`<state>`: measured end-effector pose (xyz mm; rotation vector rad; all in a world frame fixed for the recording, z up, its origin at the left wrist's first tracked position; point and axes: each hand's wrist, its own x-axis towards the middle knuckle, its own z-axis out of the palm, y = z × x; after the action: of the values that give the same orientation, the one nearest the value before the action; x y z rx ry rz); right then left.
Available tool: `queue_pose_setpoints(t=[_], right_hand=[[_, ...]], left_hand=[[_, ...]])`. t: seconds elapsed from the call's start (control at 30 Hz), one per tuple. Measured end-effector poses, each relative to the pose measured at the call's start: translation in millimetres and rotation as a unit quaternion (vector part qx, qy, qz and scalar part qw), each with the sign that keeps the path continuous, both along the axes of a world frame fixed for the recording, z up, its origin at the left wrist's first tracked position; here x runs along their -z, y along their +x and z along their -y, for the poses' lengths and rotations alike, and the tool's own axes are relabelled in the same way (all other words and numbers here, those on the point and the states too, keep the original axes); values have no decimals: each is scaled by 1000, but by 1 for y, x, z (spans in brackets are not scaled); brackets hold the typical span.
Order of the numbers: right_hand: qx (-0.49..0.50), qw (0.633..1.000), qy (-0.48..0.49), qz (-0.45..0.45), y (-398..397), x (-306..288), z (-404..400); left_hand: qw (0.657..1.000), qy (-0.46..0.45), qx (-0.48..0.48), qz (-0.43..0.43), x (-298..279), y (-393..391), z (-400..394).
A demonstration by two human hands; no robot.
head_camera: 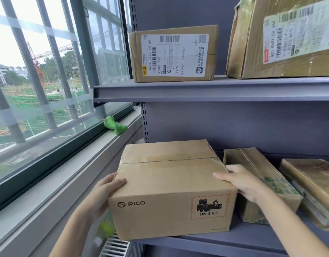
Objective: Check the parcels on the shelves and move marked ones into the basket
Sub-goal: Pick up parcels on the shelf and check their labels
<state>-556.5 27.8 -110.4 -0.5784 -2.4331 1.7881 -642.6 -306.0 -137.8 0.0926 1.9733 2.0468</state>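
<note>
A brown PICO carton (171,188) with a UN 3481 battery mark on its front sits at the left end of the lower shelf (252,236), its front corner overhanging the edge. My left hand (102,193) grips its left side, thumb on top. My right hand (241,182) grips its right side. Two taped parcels lie to its right, one (260,180) touching my right hand and another (311,188) at the frame edge. On the upper shelf (197,89) stand a labelled parcel (173,54) and a larger labelled parcel (282,38). No basket is in view.
A big window with bars (48,80) fills the left. A green object (115,125) rests on the windowsill. A white radiator grille (113,247) and something yellow-green (106,227) show below the carton. The grey shelf back panel (234,125) stands behind.
</note>
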Motion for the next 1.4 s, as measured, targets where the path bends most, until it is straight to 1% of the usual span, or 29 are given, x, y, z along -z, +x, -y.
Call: queue_pose_setpoints(t=[0.13,0.2,0.27,0.37,0.47,0.57,0.67,0.73,0.8,0.83,0.9,0.93,0.97,1.0,1.03,1.07,1.1,1.13,1.17,1.27,1.33,1.4], right_hand=[[-6,996,-45,-77,14,6,2],[6,994,-36,-101,19,13,7],[18,994,-21,-105,22,24,12],[52,993,-51,-98,24,41,12],[95,989,-70,-84,26,49,11],[125,990,-33,-47,30,55,13],[134,991,-4,-14,34,63,13],[127,992,3,0,35,69,17],[139,990,32,-4,34,71,23],[153,987,45,-13,34,70,25],[185,980,55,-54,35,62,32],[196,973,73,-98,38,56,37],[204,959,110,-162,40,50,41],[208,935,161,-237,43,41,46],[204,905,209,-310,46,34,52],[187,878,251,-362,49,27,60],[162,864,284,-384,51,22,69],[129,860,305,-388,53,19,79],[93,864,316,-382,53,18,90],[-14,899,297,-322,50,27,114],[-40,910,277,-306,43,33,116],[-38,922,261,-284,35,30,108]], left_hand=[[998,34,-9,-49,-5,7,4],[995,30,-12,-91,-6,9,3],[991,34,-25,-125,-3,11,0],[987,29,-50,-149,14,14,-5],[986,38,-73,-147,36,23,-9],[984,52,-82,-149,54,31,-4],[986,66,-73,-135,61,40,3],[986,90,-67,-125,62,43,5],[984,128,-69,-107,57,44,5],[982,144,-65,-102,53,43,5],[981,143,-69,-112,40,37,5],[980,139,-71,-121,31,29,4],[980,133,-70,-133,22,22,3],[979,120,-75,-149,11,13,0],[978,106,-79,-161,0,4,-4],[978,91,-82,-171,-11,-4,-9],[978,93,-74,-171,-21,-10,-15],[980,118,-50,-153,-30,-19,-20],[980,142,-33,-133,-39,-24,-26],[979,182,-27,-89,-51,-45,-30],[982,174,-16,-71,-53,-52,-29],[984,161,-16,-78,-49,-52,-34]])
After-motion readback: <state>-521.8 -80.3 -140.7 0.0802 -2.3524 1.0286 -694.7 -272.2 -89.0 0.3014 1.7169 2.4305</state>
